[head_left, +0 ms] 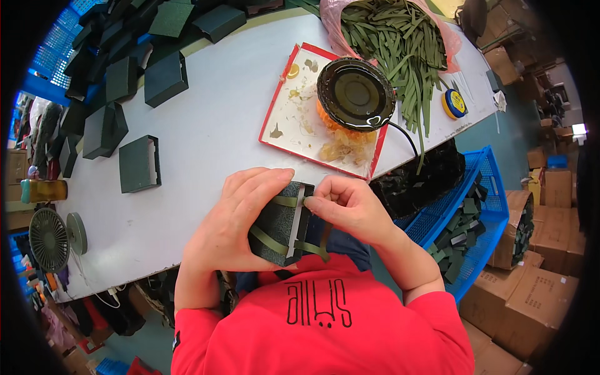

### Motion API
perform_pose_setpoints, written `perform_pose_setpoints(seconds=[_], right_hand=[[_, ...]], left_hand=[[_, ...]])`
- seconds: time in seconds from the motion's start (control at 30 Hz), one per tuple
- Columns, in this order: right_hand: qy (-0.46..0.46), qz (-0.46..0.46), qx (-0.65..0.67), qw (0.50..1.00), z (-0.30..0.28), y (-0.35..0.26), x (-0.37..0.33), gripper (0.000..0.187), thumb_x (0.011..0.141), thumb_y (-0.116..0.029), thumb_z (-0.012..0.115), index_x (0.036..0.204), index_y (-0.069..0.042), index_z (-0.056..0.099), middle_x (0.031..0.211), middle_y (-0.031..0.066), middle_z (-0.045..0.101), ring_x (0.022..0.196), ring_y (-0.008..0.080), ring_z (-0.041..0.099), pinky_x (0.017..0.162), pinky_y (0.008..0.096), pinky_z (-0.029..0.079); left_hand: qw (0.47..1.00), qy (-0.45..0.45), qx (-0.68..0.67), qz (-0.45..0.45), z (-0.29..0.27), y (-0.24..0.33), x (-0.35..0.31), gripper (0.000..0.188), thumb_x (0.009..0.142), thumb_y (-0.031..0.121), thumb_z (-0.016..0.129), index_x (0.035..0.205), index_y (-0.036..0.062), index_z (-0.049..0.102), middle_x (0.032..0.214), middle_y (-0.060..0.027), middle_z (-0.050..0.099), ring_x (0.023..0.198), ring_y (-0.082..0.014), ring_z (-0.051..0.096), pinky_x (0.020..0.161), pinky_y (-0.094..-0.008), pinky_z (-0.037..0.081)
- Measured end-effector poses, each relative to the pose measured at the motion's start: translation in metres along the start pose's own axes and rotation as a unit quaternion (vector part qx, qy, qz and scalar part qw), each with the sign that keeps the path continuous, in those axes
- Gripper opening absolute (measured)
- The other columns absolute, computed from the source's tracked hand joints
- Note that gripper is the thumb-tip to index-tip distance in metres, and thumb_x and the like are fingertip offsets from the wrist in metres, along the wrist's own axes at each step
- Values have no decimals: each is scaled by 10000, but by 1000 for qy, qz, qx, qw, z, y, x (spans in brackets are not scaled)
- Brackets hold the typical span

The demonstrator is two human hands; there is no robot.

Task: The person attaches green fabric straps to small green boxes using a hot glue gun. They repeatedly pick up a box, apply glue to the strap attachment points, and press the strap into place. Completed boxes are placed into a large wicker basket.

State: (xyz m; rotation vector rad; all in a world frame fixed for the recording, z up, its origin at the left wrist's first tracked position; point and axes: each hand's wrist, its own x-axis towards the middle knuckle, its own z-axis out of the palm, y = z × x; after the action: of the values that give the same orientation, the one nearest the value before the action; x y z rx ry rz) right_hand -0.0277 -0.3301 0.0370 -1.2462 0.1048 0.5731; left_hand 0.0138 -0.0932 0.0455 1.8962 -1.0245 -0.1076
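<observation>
My left hand (pixel 232 209) wraps round a dark green box (pixel 274 232) with a pale strip along its open side, held tilted close to my body at the table's front edge. Two olive-green ribbons cross the box; the lower ribbon (pixel 267 240) runs past the edge and hangs in a loop on the right. At the upper ribbon, my right hand (pixel 350 209) has thumb and forefinger pinched together against the box's pale edge. That ribbon's end is hidden by the fingertips.
A black round pot (pixel 356 94) with a cord stands on a red-rimmed, glue-stained tray (pixel 273 103). Beyond are cut green ribbons (pixel 400 47) in a pink bag. Several dark boxes (pixel 165 80) lie at left, near a small fan (pixel 50 236). A blue crate (pixel 494 187) holds green pieces.
</observation>
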Motion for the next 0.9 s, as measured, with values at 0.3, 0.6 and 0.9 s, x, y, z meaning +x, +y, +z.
perform_pose_setpoints(seconds=[0.3, 0.6, 0.9], right_hand=[[9, 5, -83, 997, 0, 2, 3, 207, 951, -172, 664, 825, -29, 584, 717, -55, 545, 644, 5, 454, 557, 207, 371], [-21, 23, -121, 992, -8, 5, 8, 277, 994, -222, 611, 815, -10, 617, 744, -8, 626, 698, 65, 558, 628, 238, 444], [42, -52, -83, 994, -6, 11, 1, 259, 1017, -261, 582, 990, -24, 685, 842, -24, 684, 663, 12, 486, 562, 190, 378]], left_hand=[[999, -20, 19, 25, -2, 0, 2, 949, 562, 275, 905, 1379, 36, 487, 1347, -147, 557, 1205, -351, 533, 1013, -473, 392], [996, -33, 74, 31, 1, 2, 4, 921, 565, 234, 889, 1369, 35, 484, 1329, -149, 568, 1193, -351, 535, 1020, -472, 384], [999, -9, 35, 18, 1, -1, 2, 943, 564, 234, 877, 1390, 29, 471, 1323, -141, 569, 1199, -345, 536, 1006, -463, 390]])
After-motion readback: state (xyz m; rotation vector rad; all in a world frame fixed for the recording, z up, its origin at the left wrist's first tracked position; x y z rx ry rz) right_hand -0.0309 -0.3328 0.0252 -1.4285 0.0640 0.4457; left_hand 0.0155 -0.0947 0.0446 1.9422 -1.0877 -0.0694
